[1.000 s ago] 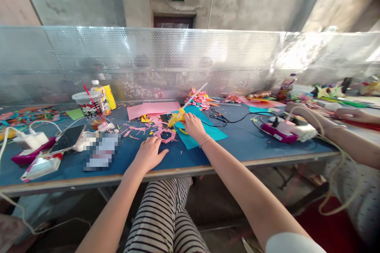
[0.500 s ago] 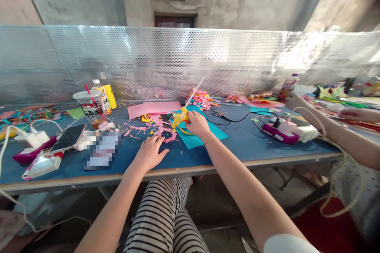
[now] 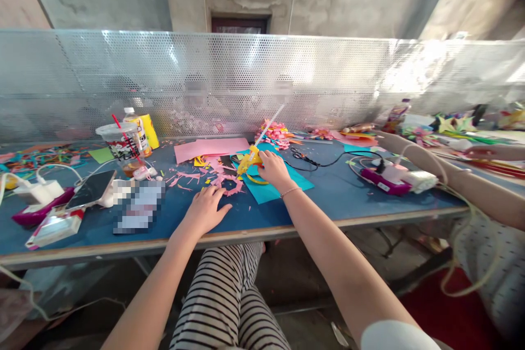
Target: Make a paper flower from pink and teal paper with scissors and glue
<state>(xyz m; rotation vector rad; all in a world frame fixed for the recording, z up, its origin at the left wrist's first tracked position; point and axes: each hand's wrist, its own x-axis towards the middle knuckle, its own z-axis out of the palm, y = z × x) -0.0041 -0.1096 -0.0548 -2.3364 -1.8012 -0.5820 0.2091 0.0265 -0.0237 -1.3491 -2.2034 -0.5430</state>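
Note:
My right hand (image 3: 275, 168) is closed around a yellow hot glue gun (image 3: 249, 161), over a sheet of turquoise paper (image 3: 268, 192). A pale glue stick (image 3: 270, 124) pokes up out of the gun's back end, and its nozzle points down toward pink paper scraps (image 3: 234, 185). My left hand (image 3: 208, 209) lies on the blue tabletop near the front edge, fingers apart, holding nothing. Its fingertips are close to the scraps. Behind them lies pink paper (image 3: 211, 147).
A plastic cup with a red straw (image 3: 122, 145), a bottle (image 3: 135, 123) and a phone (image 3: 93, 188) stand or lie to the left. Power strips (image 3: 383, 181) with cords are on both sides. A perforated metal screen (image 3: 246, 82) runs along the back. A co-worker's arm (image 3: 455, 175) reaches in from the right.
The view has shifted slightly. The co-worker's hand at right has moved left and away from the bottle. My hands stay in nearly the same places, the glue gun still in my right.

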